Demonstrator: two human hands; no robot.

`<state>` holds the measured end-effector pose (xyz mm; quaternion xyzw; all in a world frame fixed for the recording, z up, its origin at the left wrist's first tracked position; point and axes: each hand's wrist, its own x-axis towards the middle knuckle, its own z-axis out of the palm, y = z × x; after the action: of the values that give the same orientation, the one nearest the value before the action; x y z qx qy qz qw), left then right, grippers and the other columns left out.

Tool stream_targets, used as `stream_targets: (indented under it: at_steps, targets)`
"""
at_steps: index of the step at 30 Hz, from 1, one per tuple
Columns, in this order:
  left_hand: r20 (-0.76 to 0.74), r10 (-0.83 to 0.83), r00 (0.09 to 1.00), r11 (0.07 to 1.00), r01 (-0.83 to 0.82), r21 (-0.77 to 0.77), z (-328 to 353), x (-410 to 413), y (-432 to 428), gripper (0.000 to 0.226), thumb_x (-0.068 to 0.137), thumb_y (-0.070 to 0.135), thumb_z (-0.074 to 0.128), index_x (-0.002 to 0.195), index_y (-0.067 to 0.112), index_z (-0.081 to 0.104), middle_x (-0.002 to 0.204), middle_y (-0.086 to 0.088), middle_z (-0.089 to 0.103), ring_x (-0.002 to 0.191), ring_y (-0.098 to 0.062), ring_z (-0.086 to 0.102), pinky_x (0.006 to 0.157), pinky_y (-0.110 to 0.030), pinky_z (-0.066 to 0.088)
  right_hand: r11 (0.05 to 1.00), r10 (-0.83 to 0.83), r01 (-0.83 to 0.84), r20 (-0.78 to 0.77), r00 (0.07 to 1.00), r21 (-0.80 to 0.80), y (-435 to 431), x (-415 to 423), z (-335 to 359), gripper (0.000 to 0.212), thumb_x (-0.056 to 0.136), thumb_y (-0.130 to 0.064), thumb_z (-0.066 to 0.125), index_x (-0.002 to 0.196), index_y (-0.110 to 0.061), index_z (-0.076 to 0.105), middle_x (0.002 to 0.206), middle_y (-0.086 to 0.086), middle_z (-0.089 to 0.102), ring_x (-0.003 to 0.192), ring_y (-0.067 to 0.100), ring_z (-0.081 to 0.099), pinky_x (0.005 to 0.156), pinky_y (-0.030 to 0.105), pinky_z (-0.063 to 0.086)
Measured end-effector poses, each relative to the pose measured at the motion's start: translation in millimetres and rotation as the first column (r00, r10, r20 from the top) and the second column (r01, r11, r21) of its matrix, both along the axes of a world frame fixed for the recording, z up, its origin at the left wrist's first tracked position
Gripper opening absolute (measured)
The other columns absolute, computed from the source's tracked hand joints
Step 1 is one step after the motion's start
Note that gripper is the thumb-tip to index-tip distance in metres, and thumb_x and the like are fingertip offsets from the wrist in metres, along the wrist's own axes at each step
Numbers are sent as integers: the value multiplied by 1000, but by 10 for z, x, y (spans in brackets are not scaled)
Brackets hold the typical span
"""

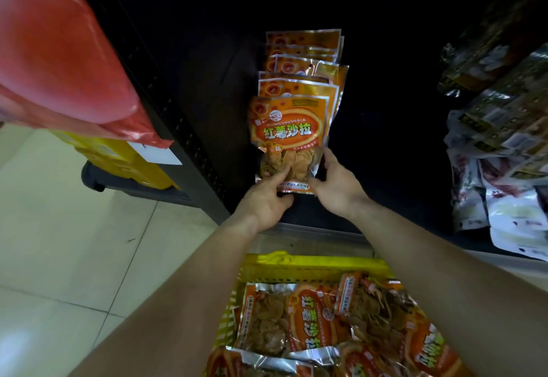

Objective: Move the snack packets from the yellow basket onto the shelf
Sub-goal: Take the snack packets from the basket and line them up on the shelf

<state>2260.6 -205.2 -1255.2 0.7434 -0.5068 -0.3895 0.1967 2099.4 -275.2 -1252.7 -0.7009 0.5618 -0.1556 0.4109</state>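
An orange snack packet (289, 139) lies at the front of a row of like packets (301, 65) on the dark shelf (385, 139). My left hand (265, 199) pinches its lower left edge, thumb under and forefinger across the clear window. My right hand (335, 182) grips its lower right corner. Below my arms the yellow basket (311, 267) holds several more orange packets (314, 317).
White and dark packets (504, 169) are heaped on the shelf at the right. At the left hangs a red plastic bag (59, 50) over yellow boxes (118, 157) on a black trolley. Pale floor tiles (74, 258) lie left of the basket.
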Motion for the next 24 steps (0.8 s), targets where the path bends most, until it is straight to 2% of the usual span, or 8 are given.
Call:
stream_targets:
  at_steps: [3,6,8,10,12,17,19,24]
  targets:
    - [5,12,1000,1000,-12,22,117,-50,137,65,94,30,62,149,48,33,150,3,47,129,-18,51,97,-21,39,999,3,-1,-48,999,40,116,-112,130,72,93,-39,61,153,-25,24,141,8,50,124,25,53,88,28,44]
    - [25,25,999,1000,-26,11,331,-77,330,60,92,32,64,146,44,42,143,3,55,123,-17,56,93,-19,40,998,33,-27,-109,994,61,298,-255,370,76,93,-36,59,156,-19,21,149,10,44,133,27,46,107,38,42]
    - [50,18,999,1000,-17,-12,536,-93,474,57,91,32,64,144,41,47,140,5,58,120,-16,58,91,-17,38,999,45,-41,-130,990,34,444,-363,581,70,94,-31,59,154,-19,26,148,10,45,132,26,47,108,38,41]
    - [85,15,996,999,-12,-42,770,-121,636,54,90,32,65,141,40,50,135,5,62,105,-13,63,82,-16,41,998,56,-57,-147,987,0,598,-486,810,64,94,-28,58,152,-20,31,146,9,44,127,26,51,106,35,43]
    - [93,24,995,999,-20,-49,1003,-169,827,54,91,32,64,142,39,50,134,3,62,90,-9,61,77,-22,48,996,75,-82,-172,982,-30,752,-631,1053,60,95,-29,57,150,-20,34,144,10,42,120,26,54,102,34,44]
    - [86,-3,996,999,8,-52,1358,-443,1398,48,94,29,65,141,26,53,135,-2,60,115,-19,60,94,-25,44,985,120,-144,-234,965,-90,1200,-1109,1509,52,96,-33,54,144,-19,40,137,7,40,97,21,61,94,37,48]
    - [109,-46,993,998,49,-25,1374,-615,1610,46,94,30,64,140,24,54,134,-1,61,116,-20,60,95,-26,44,986,105,-135,-262,959,-98,1390,-1345,1560,49,96,-33,55,142,-19,44,134,6,40,98,23,61,95,39,48]
    - [108,-117,987,991,109,78,1186,-1051,1929,51,95,35,64,142,22,51,135,0,61,106,-17,63,91,-27,48,995,65,-90,-369,927,-52,1770,-1940,1401,47,92,-29,58,137,-17,48,128,8,45,113,33,56,98,43,45]
